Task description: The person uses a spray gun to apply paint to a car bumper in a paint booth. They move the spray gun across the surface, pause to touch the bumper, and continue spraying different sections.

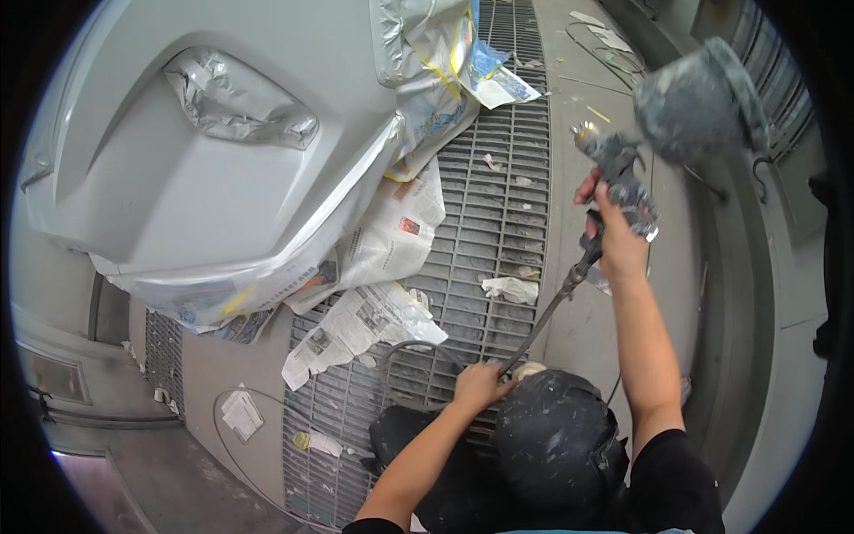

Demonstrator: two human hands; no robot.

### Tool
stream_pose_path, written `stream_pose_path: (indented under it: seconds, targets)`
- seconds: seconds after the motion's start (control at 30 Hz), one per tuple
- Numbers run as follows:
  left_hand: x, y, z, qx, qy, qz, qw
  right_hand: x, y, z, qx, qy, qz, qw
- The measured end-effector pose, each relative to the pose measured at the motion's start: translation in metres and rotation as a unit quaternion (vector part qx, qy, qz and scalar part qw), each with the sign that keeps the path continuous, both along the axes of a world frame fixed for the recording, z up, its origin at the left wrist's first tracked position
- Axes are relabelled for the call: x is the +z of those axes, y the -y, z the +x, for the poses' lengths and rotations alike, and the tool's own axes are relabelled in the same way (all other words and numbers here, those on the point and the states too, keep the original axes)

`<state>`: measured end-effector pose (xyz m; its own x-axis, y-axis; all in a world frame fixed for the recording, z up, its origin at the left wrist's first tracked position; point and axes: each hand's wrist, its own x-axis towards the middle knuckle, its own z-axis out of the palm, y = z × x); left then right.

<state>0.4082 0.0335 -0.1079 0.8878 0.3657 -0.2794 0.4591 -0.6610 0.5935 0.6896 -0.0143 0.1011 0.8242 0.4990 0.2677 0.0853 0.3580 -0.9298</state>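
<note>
My right hand is raised and grips a paint-spattered spray gun by its handle. A round grey cup sits on top of the gun, and its nozzle points left toward a silver car panel. A dark air hose runs from the gun's base down to my left hand, which is closed around it near my waist. A respirator mask covers the lower middle of the view.
The car's lamp is masked with plastic film, and newspaper is taped along the panel's edge. A metal floor grate lies below, with paper scraps on it. A wall runs along the right.
</note>
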Motion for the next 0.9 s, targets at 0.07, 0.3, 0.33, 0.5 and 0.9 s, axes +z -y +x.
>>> stream_pose_path:
  seconds: [0.07,0.3,0.33,0.5,0.9]
  targets:
    - [-0.029,0.001,-0.048,-0.020,-0.075,0.055,0.995,0.019,0.015,0.013,0.047,0.022,-0.008,0.999]
    - [-0.022,-0.067,-0.136,0.139,0.135,0.224,0.955,-0.041,-0.018,0.045,0.035,0.033,-0.185,0.981]
    - [-0.010,-0.070,-0.136,0.150,0.136,0.217,0.955,-0.054,-0.030,0.046,0.033,0.021,-0.205,0.978]
    - [0.041,-0.069,-0.118,0.175,0.169,0.232,0.942,-0.086,-0.091,0.052,0.214,0.027,-0.126,0.968]
    - [0.052,-0.053,-0.073,0.241,0.181,0.238,0.923,-0.088,-0.181,0.089,0.140,0.056,-0.065,0.986]
